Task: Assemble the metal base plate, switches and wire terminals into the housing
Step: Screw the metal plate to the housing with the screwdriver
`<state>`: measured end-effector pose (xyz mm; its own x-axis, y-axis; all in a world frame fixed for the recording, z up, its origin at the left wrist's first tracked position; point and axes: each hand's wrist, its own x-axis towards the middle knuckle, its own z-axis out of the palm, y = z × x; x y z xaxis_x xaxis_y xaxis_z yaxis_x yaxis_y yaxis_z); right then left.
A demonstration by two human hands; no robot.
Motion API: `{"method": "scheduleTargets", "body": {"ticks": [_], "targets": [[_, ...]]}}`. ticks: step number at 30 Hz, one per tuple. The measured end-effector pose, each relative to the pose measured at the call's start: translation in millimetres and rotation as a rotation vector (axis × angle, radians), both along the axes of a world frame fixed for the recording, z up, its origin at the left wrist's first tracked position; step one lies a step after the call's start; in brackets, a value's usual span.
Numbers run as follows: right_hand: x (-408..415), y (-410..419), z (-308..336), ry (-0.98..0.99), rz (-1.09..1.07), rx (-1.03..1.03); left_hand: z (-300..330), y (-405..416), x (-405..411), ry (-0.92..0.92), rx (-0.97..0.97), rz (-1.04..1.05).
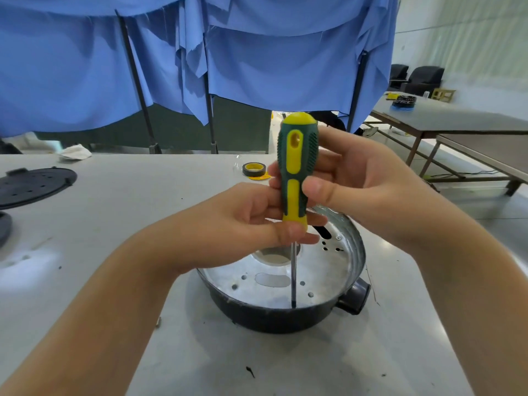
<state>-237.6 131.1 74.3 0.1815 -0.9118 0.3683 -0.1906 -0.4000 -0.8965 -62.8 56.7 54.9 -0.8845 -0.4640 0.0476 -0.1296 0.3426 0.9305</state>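
Both hands curl round one green-and-yellow rubber-handled screwdriver point(297, 170): left hand point(257, 224) pinching its collar, right hand point(351, 178) wrapping the grip. Its tip stands upright at the near edge of the round silver metal base plate point(323, 270), seated inside the dark bowl-shaped housing point(274, 318). Tilting could slip the tip off, probably scoring the plate; the unheld housing might skid across the grey table point(143, 212).

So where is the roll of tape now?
In the head view, the roll of tape lies on the table, just left of the screwdriver handle, behind the left hand.
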Motion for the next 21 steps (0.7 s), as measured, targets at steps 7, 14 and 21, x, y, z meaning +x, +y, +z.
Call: {"method": "scheduleTargets", "body": {"ticks": [7,14,21], "targets": [[6.0,-0.3,2.4,0.176,-0.180,-0.076,-0.9,6.4,-9.7,-0.002,-0.178,0.135],[12.4,-4.5,-6.1,0.186,-0.402,-0.109,-1.1,6.4,-9.5,0.128,-0.184,0.216],[-4.1,1.7,1.6,-0.082,0.054,-0.021,-1.2,4.0,-5.5,0.078,0.020,0.020]]}}
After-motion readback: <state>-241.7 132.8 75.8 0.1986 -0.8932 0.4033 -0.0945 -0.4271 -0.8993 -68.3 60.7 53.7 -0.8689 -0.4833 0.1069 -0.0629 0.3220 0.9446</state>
